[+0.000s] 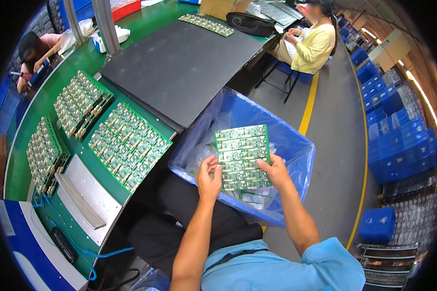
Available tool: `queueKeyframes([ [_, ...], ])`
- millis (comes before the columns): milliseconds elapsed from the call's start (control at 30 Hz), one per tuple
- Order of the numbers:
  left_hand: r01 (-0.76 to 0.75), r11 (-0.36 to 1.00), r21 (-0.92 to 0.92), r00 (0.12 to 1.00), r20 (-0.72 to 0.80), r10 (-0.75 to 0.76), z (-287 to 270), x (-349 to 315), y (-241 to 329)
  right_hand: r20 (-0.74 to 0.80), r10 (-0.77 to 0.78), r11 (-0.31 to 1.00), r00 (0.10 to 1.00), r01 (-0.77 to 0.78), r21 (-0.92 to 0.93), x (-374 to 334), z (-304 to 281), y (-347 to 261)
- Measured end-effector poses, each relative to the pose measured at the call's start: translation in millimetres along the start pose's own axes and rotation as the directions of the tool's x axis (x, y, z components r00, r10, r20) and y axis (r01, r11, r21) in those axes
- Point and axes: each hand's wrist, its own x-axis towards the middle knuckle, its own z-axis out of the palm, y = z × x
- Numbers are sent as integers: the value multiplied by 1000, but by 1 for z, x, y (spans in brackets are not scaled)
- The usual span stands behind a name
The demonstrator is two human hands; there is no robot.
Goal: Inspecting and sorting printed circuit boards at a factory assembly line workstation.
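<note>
A green circuit board panel (243, 156), made of rows of small boards, is held above a blue bin (296, 140) lined with clear plastic. My right hand (277, 170) grips its right edge, thumb on the face and fingers behind. At the lower left edge, my left hand (209, 178) is closed with curled fingers and the thumb against the panel. Beneath it, clear plastic bags and more green board edges (255, 198) show partly inside the bin.
On the green bench to the left lie a flat board panel (129, 145) and two stacks of panels (80, 104) (44, 153). A black mat (179, 68) covers the middle, with another panel (206, 24) at its far edge. A seated person (315, 46) works at the far right.
</note>
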Motion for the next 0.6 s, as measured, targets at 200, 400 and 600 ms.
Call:
queueKeyframes([
  [200, 225, 891, -394, 951, 286, -114, -8, 4, -8, 8, 23, 986, 1000, -24, 166, 5, 0, 10],
  [400, 296, 841, -453, 924, 357, -133, -12, 7, -12, 90, 68, 862, 994, -104, 496, 9, -2, 16],
  [600, 274, 839, -471, 937, 329, -122, -10, 6, -13, 144, 54, 892, 988, -112, 438, 10, -9, 20],
])
